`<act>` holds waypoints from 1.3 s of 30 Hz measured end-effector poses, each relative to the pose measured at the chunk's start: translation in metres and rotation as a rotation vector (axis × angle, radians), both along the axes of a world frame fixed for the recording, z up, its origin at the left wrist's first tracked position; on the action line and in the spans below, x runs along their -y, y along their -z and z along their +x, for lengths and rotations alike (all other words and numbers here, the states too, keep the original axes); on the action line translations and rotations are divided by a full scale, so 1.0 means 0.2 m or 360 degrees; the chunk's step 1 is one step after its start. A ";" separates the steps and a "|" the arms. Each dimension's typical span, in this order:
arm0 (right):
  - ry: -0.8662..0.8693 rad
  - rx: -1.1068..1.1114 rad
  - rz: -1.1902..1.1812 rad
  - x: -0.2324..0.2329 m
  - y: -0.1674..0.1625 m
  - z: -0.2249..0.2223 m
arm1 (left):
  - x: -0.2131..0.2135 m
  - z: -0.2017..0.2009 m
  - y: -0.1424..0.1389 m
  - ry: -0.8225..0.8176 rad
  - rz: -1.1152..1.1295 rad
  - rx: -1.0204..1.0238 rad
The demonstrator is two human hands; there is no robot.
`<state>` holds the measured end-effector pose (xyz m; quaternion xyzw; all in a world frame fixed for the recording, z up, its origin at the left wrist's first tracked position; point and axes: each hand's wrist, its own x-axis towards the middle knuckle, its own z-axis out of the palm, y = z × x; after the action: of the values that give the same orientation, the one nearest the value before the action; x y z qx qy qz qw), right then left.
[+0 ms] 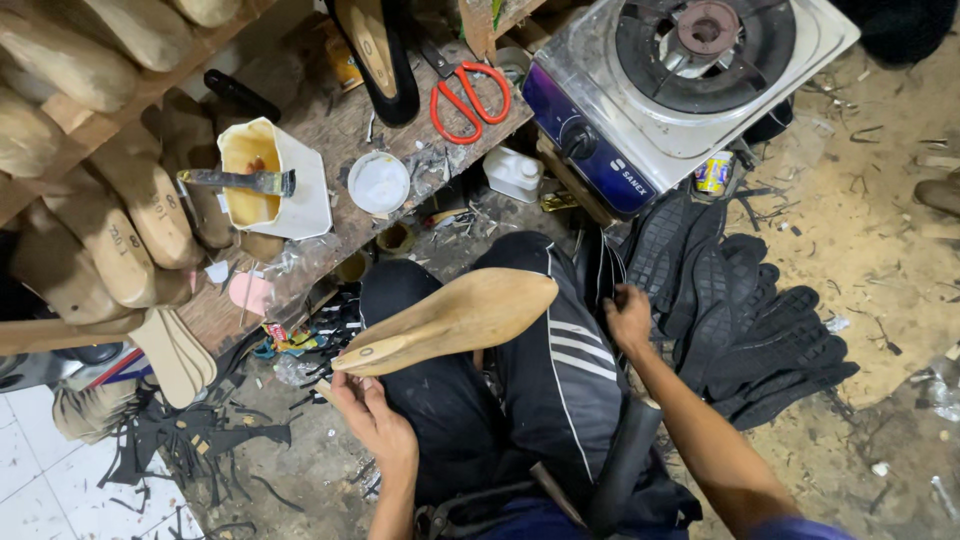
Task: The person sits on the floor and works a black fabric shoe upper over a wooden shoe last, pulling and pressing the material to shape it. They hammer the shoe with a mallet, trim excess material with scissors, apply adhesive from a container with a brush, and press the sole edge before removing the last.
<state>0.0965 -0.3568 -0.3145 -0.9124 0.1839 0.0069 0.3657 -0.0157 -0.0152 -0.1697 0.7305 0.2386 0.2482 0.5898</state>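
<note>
Wooden last (455, 318) lies over the person's lap, heel end pinched by the left hand (368, 408). Right hand (628, 315) w/ fingers curled, touching the black soles (745, 325) piled on the floor beside the knee. Above: gas stove (690, 85), red scissors (468, 98), white glue tub (272, 180) w/ brush on the tabletop (330, 130). More lasts (110, 235) racked at left.

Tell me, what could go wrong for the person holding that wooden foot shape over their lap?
The left hand grips the wooden shoe form only at its narrow end, so it might tip or slip onto the lap. The right hand reaches sideways to the stack of black soles; pulling one could topple the heap. The glue tub with its brush stands near the bench edge and could get knocked over.
</note>
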 end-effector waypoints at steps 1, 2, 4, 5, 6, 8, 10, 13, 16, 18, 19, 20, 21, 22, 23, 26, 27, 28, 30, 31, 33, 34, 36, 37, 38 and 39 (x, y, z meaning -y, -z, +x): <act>-0.0088 0.0055 -0.0186 -0.03 -0.02 0.05 | 0.00 0.00 0.00 0.0004 0.0002 0.0022; -0.0104 -0.0155 -0.0320 -0.06 -0.03 0.09 | 0.00 0.00 0.00 -0.0014 -0.0025 0.0020; -0.0134 -0.0576 -0.0590 -0.09 -0.05 0.15 | 0.00 0.00 0.01 -0.0050 -0.0080 0.0014; -0.0205 -0.0537 -0.0684 -0.10 -0.05 0.17 | -0.01 0.00 0.01 -0.0080 -0.0081 -0.0013; -0.0276 -0.0500 -0.0780 -0.10 -0.04 0.18 | -0.01 0.00 0.02 -0.0109 -0.0083 -0.0043; -0.0246 -0.0414 -0.0798 -0.08 0.00 0.18 | -0.02 -0.01 0.02 -0.0121 -0.0068 -0.0058; -0.0046 -0.0317 -0.0642 -0.06 0.05 0.14 | -0.03 -0.02 0.03 -0.0087 -0.0034 -0.0029; 0.0338 -0.0426 -0.0023 0.03 0.09 -0.01 | -0.03 -0.02 0.05 -0.0105 -0.0101 -0.0018; 0.0545 0.0144 0.0000 0.13 0.08 -0.25 | -0.02 -0.01 0.05 -0.0097 -0.0121 0.0030; 0.0729 0.0488 -0.0074 0.23 0.05 -0.38 | -0.02 0.00 0.04 -0.0057 -0.0150 0.0057; 0.0896 0.0528 -0.0090 0.26 0.03 -0.39 | -0.01 0.00 0.03 -0.0033 -0.0163 0.0074; 0.0867 0.0735 0.0112 0.29 0.01 -0.41 | 0.00 0.01 0.01 -0.0041 -0.0167 0.0084; 0.0836 0.0943 0.0312 0.35 -0.02 -0.44 | 0.00 0.02 -0.02 -0.0044 -0.0173 0.0096; 0.0832 0.0997 0.0430 0.39 -0.08 -0.44 | 0.01 0.03 -0.05 -0.0047 -0.0182 0.0110; 0.0825 0.1052 0.0548 0.44 -0.15 -0.43 | 0.03 0.02 -0.09 -0.0090 -0.0010 0.0204; 0.0568 0.1280 0.0999 0.53 -0.45 -0.35 | 0.14 -0.01 -0.26 -0.0115 0.0401 0.0483; 0.0515 0.1324 0.1183 0.53 -0.56 -0.31 | 0.18 -0.01 -0.32 -0.0059 0.0468 0.0564; 0.0456 0.1333 0.1308 0.52 -0.68 -0.27 | 0.24 -0.03 -0.38 -0.0007 0.0533 0.0635; 0.0351 0.1304 0.1555 0.43 -0.88 -0.20 | 0.37 -0.04 -0.49 0.0479 0.0267 0.0553; 0.0322 0.1256 0.1617 0.35 -0.96 -0.17 | 0.43 -0.03 -0.54 0.0767 -0.0161 0.0480; 0.0254 0.1169 0.1751 0.17 -1.08 -0.14 | 0.57 0.02 -0.61 0.1184 -0.1000 0.0193; 0.0222 0.1117 0.1786 0.07 -1.13 -0.12 | 0.64 0.03 -0.64 0.1301 -0.1413 -0.0031; 0.0149 0.1024 0.1857 -0.09 -1.22 -0.13 | 0.74 0.05 -0.69 0.1472 -0.1447 0.0054; 0.0016 0.0981 0.1917 -0.14 -1.26 -0.13 | 0.75 0.05 -0.71 0.1555 -0.1463 0.0091; -0.0134 0.0933 0.1951 -0.18 -1.30 -0.13 | 0.74 0.06 -0.71 0.1520 -0.1317 0.0224; -0.0286 0.0866 0.1995 -0.20 -1.34 -0.13 | 0.71 0.07 -0.72 0.1483 -0.1172 0.0349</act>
<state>0.0695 -0.3162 -0.0463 -0.5097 -0.0294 -0.0871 0.8554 -0.0016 -0.1582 -0.0262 0.4760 -0.0985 -0.0614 0.8718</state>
